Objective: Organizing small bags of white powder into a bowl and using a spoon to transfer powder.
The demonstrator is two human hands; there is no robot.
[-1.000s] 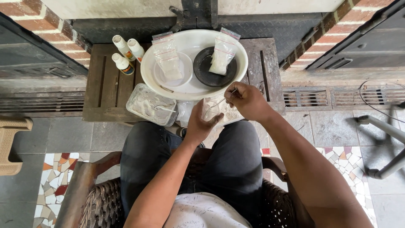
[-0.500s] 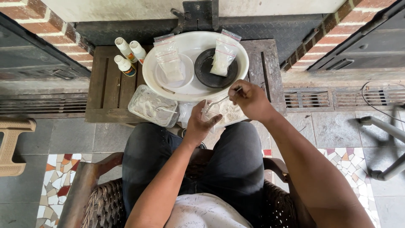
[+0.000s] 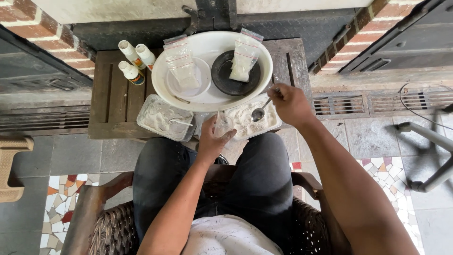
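I sit in a wicker chair above a low wooden table point(image 3: 118, 101). My left hand point(image 3: 211, 140) holds a small clear plastic bag point(image 3: 222, 125) upright over my lap. My right hand point(image 3: 291, 104) grips a metal spoon point(image 3: 260, 111), its bowl over a clear tray of white powder point(image 3: 245, 120). A second clear tray of white powder point(image 3: 164, 118) with a spoon in it lies to the left. Behind them a large white basin point(image 3: 212, 97) holds a white plate, a black plate and filled small bags point(image 3: 243, 60).
Three small white bottles point(image 3: 134, 61) stand at the table's back left. Brick walls flank a dark metal doorway at the top. A floor drain grate point(image 3: 377, 101) and a metal stand leg point(image 3: 434, 137) are on the right. A tan stool point(image 3: 12, 165) stands left.
My right hand has swung the spoon from the bag down to the right powder tray. My left hand has kept the bag in about the same place.
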